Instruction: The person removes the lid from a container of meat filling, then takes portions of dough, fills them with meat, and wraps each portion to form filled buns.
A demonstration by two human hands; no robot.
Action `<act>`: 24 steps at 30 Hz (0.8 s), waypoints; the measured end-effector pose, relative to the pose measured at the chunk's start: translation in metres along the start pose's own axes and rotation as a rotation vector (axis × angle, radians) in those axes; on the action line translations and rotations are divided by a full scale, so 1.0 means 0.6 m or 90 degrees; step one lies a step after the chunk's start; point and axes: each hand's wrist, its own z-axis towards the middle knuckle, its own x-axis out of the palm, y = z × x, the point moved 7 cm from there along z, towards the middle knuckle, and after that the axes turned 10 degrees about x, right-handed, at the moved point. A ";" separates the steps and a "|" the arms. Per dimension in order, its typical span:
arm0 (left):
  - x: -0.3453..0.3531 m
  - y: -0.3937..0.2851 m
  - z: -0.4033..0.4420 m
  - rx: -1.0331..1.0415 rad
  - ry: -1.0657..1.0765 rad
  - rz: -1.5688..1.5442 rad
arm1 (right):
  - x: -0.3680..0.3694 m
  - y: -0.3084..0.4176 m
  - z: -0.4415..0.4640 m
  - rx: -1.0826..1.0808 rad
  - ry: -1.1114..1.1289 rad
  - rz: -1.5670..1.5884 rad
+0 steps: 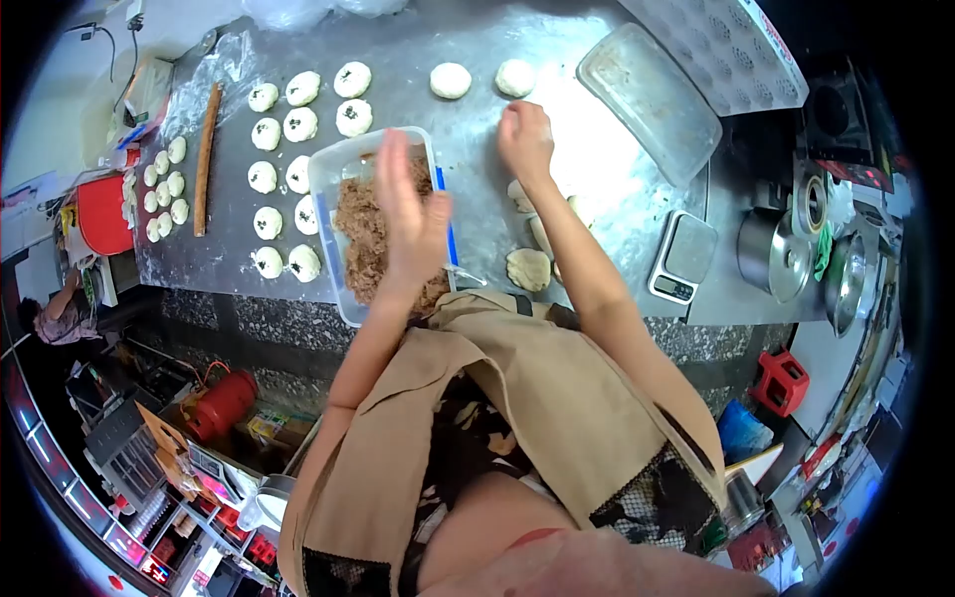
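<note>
My left hand point(410, 214) is held over a clear plastic box point(323, 189) of brown filling point(360, 234). Its fingers are straight, with the thumb apart, and nothing shows in it. My right hand point(525, 137) has its fingers curled at the metal table, just below a white dough ball point(515, 78); whatever it holds, if anything, is hidden. Another ball point(450, 81) lies to the left. Flattened dough pieces point(528, 269) lie beside and partly under my right forearm. Left of the box, several round buns point(299, 124) stand in columns, some with dark specks on top.
A rolling pin point(207, 159) and smaller dough balls point(175, 184) lie at the left. On the right are a clear lid point(652, 104), a digital scale point(684, 257) and a metal pot point(773, 254). Another person point(65, 316) is at the far left.
</note>
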 end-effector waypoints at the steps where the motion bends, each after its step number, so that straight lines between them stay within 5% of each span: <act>1: -0.016 0.005 0.001 -0.040 -0.026 -0.003 | 0.037 -0.017 0.001 -0.081 0.017 -0.121; 4: -0.046 0.002 -0.004 -0.097 -0.041 -0.023 | 0.051 -0.003 -0.009 -0.187 -0.036 -0.256; 5: -0.052 -0.002 -0.009 -0.109 -0.034 -0.027 | 0.069 -0.033 -0.001 -0.066 0.041 -0.197; 7: -0.076 -0.010 -0.021 -0.112 -0.087 -0.038 | 0.069 -0.118 0.044 0.251 0.225 0.256; 9: -0.093 -0.008 -0.041 -0.122 -0.104 -0.026 | -0.026 -0.130 0.047 0.122 0.050 0.095; 11: -0.100 0.002 -0.064 -0.184 -0.116 -0.087 | -0.040 -0.165 0.005 0.287 0.438 -0.103; 13: -0.110 0.005 -0.082 -0.150 -0.103 -0.044 | -0.044 -0.196 -0.064 0.350 0.643 -0.135; 17: -0.116 0.003 -0.101 -0.132 -0.092 -0.069 | -0.061 -0.155 -0.107 0.373 0.563 -0.286; 19: -0.119 -0.003 -0.108 -0.118 -0.100 -0.076 | -0.063 -0.113 -0.119 0.141 0.345 -0.345; 20: -0.114 -0.004 -0.113 -0.096 -0.103 -0.112 | -0.047 -0.103 -0.135 0.057 0.332 -0.304; 24: -0.095 0.003 -0.136 -0.109 -0.057 -0.196 | -0.077 -0.021 -0.167 0.144 0.352 -0.010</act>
